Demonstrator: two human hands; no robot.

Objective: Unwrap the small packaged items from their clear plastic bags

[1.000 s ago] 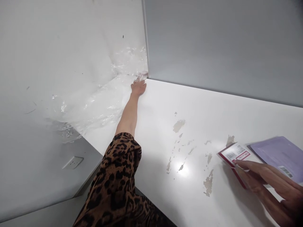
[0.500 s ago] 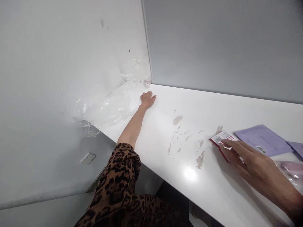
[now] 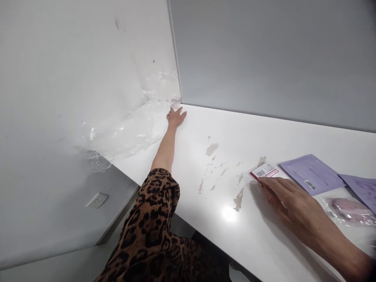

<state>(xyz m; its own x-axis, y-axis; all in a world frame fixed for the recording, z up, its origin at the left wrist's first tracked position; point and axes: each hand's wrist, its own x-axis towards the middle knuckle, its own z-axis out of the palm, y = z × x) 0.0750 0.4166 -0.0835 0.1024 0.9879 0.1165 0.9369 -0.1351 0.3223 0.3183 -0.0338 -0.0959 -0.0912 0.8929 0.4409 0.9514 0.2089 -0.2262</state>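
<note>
The left hand (image 3: pixel 176 116) lies flat and spread, palm down, on the far corner of the white worktop (image 3: pixel 264 133), holding nothing; its fingertips sit just beside the edge of a heap of clear plastic film (image 3: pixel 132 125). The film is thin, glossy and crumpled, banked up against the pale side wall (image 3: pixel 73 58) and spilling past the worktop's left edge. The arm is stretched out full length, bare from a leopard-print sleeve (image 3: pixel 152 219).

The right hand (image 3: pixel 289 197) rests open with fingers extended, fingertips pressing on a small flat red-and-white packet (image 3: pixel 264 171) that bears a barcode label. The packet lies flat on the worktop, near its right side. Just beside it, to the right, lie a matte purple flat packet (image 3: pixel 311 174), also with a barcode, and a clear bag with something pink inside (image 3: pixel 348 207); a second purple sheet (image 3: pixel 364 188) shows at the frame edge.

Between the two hands the smooth, shiny worktop is chipped in ragged tan patches (image 3: pixel 212 149). A grey panel (image 3: pixel 273 58) backs the worktop. A wall socket (image 3: pixel 96 199) sits low on the left.
</note>
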